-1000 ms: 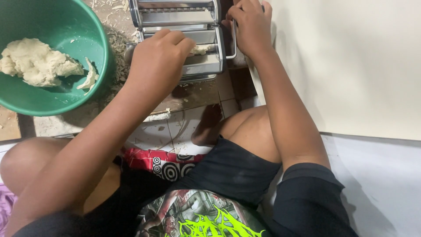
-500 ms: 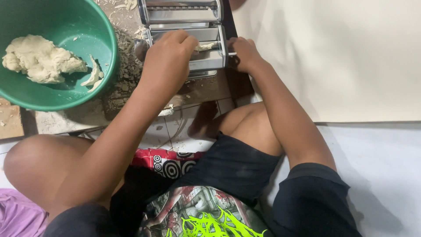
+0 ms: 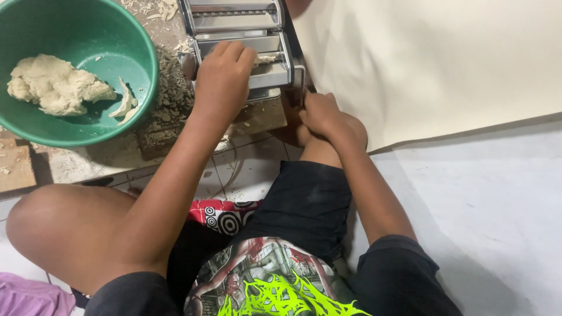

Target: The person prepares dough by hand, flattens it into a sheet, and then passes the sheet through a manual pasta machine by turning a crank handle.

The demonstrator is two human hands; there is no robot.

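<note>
From above, over the person's own head, one steel pasta roller (image 3: 237, 35) stands on a crumb-strewn board at the top of the view, its bright rollers and flat plates running crosswise, with pale dough scraps (image 3: 170, 76) scattered on the board beside it. The left hand (image 3: 222, 82) lies flat over the front of the machine, fingers together and curled onto a strip of pale dough (image 3: 266, 58) that pokes out just past the fingertips; I cannot tell whether it pinches the strip or only presses on it. The right hand (image 3: 319, 111) is a closed fist wrapped round the thin metal crank handle (image 3: 302, 82) at the machine's right side, down near the raised knee. To the left of the machine sits one round green bowl (image 3: 126, 35), holding one big lump of cream-coloured dough (image 3: 55, 85) and two small curled slivers beside it. A large cream sheet (image 3: 433, 58) covers the floor to the right of the roller. The person sits cross-legged in black shorts (image 3: 307, 205), on white floor tiles (image 3: 252, 169)
</note>
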